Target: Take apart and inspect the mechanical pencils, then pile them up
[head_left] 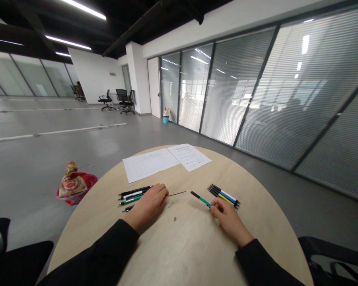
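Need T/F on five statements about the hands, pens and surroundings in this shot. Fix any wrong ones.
1. The right hand holds a green pen. True.
2. The left hand lies on the printed sheets. False: it is by the group of pens on the left, nearer the wearer than the sheets.
3. A blue pen and a yellow pen lie near the right hand. True.
4. The red basket stands on the table. False: it is on the floor, left of the table.
5. The tabletop has a rounded edge. True.
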The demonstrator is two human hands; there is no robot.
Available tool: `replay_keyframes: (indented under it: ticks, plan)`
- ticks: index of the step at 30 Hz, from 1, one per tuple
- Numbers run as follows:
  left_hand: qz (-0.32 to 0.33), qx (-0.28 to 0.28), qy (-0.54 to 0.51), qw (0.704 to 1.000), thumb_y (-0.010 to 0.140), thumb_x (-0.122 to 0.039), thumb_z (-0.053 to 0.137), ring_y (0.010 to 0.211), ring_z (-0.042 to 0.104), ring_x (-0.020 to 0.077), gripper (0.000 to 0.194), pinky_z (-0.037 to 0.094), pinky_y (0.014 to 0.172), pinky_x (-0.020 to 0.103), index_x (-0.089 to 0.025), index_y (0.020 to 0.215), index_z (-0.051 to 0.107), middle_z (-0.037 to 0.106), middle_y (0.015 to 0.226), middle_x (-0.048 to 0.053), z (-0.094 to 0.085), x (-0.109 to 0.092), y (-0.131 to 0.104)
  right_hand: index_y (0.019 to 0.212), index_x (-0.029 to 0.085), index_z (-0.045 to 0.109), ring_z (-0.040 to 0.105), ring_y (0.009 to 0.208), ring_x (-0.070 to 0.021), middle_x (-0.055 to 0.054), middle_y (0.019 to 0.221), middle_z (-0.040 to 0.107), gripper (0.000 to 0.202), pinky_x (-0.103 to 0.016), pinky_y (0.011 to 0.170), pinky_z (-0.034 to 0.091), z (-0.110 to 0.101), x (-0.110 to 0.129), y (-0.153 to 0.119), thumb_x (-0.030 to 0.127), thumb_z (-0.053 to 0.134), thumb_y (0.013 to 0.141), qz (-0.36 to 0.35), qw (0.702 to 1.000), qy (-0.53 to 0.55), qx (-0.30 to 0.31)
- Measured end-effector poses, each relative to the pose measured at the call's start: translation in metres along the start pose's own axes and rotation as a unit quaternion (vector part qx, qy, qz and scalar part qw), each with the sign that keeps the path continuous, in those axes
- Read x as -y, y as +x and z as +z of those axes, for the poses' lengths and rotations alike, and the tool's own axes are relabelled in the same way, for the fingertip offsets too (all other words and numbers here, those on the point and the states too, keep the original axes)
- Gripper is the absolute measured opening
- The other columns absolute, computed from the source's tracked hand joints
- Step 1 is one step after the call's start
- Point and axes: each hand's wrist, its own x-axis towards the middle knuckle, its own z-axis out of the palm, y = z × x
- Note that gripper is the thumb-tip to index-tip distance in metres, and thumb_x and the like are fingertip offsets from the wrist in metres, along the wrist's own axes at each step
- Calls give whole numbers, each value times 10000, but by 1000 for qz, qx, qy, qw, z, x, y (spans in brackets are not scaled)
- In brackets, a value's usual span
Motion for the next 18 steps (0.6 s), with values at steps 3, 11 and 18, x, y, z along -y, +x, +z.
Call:
replay_keyframes:
  ticks: [3,11,18]
  plan:
    - [1,4,6,1000,951,-134,422,822,533,204,182,461,759,343,-168,839,561,583,905,82,0,-2,0,845,168,643,502,596,-139,24,628,545,174,-242,575,372,0,2,0,320,559,834,-1,1000,-1,0]
    - [10,0,1,1000,969,-132,392,808,522,203,220,449,745,340,-165,834,562,578,893,82,-4,-6,0,852,171,650,495,582,-131,35,621,530,178,-234,566,364,0,-2,0,328,570,831,2,1000,1,1]
    - [25,37,35,998,965,-97,412,815,520,210,198,444,773,357,-166,846,554,575,901,77,0,-4,1,862,173,673,521,642,-149,7,685,583,189,-246,592,373,-3,4,-1,323,558,850,-23,999,-22,-4]
